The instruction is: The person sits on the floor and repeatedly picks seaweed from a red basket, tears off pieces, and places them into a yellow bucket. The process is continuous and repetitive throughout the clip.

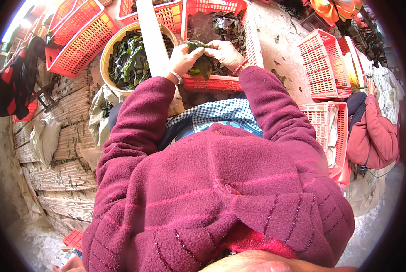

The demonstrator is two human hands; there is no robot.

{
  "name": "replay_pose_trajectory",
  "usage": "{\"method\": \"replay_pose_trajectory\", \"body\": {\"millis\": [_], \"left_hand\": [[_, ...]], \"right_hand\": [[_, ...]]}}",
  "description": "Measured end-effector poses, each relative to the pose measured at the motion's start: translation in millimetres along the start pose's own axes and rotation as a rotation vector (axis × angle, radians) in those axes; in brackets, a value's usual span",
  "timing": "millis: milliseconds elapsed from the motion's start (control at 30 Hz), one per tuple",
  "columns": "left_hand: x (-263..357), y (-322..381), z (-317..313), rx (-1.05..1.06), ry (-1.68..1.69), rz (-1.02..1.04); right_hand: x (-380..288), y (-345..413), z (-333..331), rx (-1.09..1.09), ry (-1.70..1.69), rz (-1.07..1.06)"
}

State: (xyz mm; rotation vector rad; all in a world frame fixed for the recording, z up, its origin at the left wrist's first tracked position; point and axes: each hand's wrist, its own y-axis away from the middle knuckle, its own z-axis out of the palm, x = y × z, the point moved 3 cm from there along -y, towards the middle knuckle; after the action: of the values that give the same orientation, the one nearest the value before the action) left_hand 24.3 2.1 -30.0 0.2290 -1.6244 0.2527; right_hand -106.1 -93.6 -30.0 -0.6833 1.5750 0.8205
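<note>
My left hand (183,58) and my right hand (225,54) meet over the near part of a red plastic crate (211,83). Between their fingertips they pinch a dark green strip of what looks like kelp (202,68), its lower end hanging down. Wet, dark seaweed (228,29) covers the inside of the crate. To the left stands a round yellowish tub (105,69) filled with green seaweed strips (130,63). A pale wooden board (151,32) crosses over the tub, and my left wrist is beside its near end.
Several more red crates stand around, including a stacked pair (82,37) at left and an upright crate (323,64) at right. One seated person (373,132) is at the right, another (10,81) at the left. Rough planks (67,176) and a whitish sack (44,137) lie leftward.
</note>
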Motion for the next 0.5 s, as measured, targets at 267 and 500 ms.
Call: {"method": "replay_pose_trajectory", "body": {"millis": [267,500], "left_hand": [[3.9,2.6,2.0,-0.024,-0.082,0.099],[-1.7,-1.8,-2.2,-0.02,-0.289,0.092]], "right_hand": [[5.1,-1.2,-4.7,-0.108,0.066,0.029],[2.3,5.2,-1.7,-0.216,0.027,0.172]]}}
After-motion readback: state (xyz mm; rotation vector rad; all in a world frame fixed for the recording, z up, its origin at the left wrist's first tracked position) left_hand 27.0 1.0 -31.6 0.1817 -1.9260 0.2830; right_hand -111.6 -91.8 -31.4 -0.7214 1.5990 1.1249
